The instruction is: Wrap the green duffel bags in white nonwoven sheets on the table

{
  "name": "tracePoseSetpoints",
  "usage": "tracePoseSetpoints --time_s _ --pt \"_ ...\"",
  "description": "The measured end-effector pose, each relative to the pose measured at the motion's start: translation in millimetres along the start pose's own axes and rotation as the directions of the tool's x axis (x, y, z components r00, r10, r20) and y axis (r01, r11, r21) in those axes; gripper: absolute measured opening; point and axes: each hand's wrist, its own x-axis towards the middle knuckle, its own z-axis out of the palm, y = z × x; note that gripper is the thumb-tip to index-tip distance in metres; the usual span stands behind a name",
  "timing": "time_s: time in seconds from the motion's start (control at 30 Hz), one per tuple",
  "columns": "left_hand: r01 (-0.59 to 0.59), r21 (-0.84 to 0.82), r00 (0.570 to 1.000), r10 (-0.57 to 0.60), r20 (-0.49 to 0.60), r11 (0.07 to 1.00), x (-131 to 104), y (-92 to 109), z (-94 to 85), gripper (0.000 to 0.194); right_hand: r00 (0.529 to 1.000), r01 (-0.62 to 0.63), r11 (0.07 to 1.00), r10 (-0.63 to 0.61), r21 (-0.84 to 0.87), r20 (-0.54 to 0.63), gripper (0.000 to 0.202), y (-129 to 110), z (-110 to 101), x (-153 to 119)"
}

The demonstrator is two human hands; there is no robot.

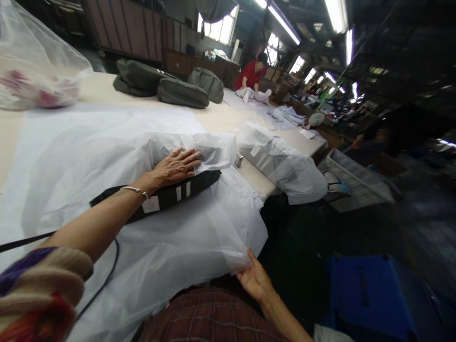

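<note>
My left hand [178, 166] lies flat, fingers spread, on white tissue paper [217, 147] folded over the upper side of a dark green bag [167, 197]. White strips and a small white tag show on the bag's near side. Down at the table's front edge, my right hand [254, 278] pinches the edge of a large white sheet [199, 232] that lies under the bag and hangs over the edge. A dark strap [26, 241] runs out to the left of the bag.
Several green bags [181, 92] stand at the back of the table [228, 116]. A clear plastic bag [39, 71] is at left. A paper-wrapped item [274, 159] lies at right, with a white crate [356, 180] and blue bin [374, 294] beyond. A person in red [251, 73] works behind.
</note>
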Motion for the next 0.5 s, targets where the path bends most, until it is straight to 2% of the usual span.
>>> tracePoseSetpoints --time_s 0.07,0.1,0.17,0.23,0.37,0.5 --pt "0.003 -0.009 1.000 -0.003 -0.014 1.000 -1.1 -0.6 1.2 0.048 1.000 -0.003 0.996 0.006 -0.090 0.031 0.031 -2.7 12.5 -9.6" --pt "0.003 -0.010 1.000 -0.004 -0.023 1.000 -1.7 -0.7 1.6 0.048 0.998 0.036 0.989 -0.028 -0.145 0.058 0.033 -6.4 19.9 -15.5" --pt "0.004 -0.011 0.999 -0.004 -0.048 1.000 -2.9 -1.0 2.4 0.047 0.978 0.167 0.955 -0.129 -0.245 0.163 0.037 -19.6 38.2 -29.0" --pt "-0.001 -0.019 0.997 0.000 -0.073 1.000 -3.9 -1.6 3.4 0.045 0.929 0.306 0.894 -0.204 -0.329 0.308 0.040 -39.0 64.3 -41.9" --pt "-0.010 -0.051 0.996 0.005 -0.091 0.999 -5.7 -1.0 4.7 0.045 0.796 0.542 0.743 -0.305 -0.392 0.523 0.034 -77.0 142.6 -51.4" --pt "0.001 -0.082 0.993 -0.011 -0.116 0.997 -7.0 4.2 4.4 0.045 0.674 0.692 0.641 -0.408 -0.333 0.616 0.031 -96.0 234.5 -34.2"
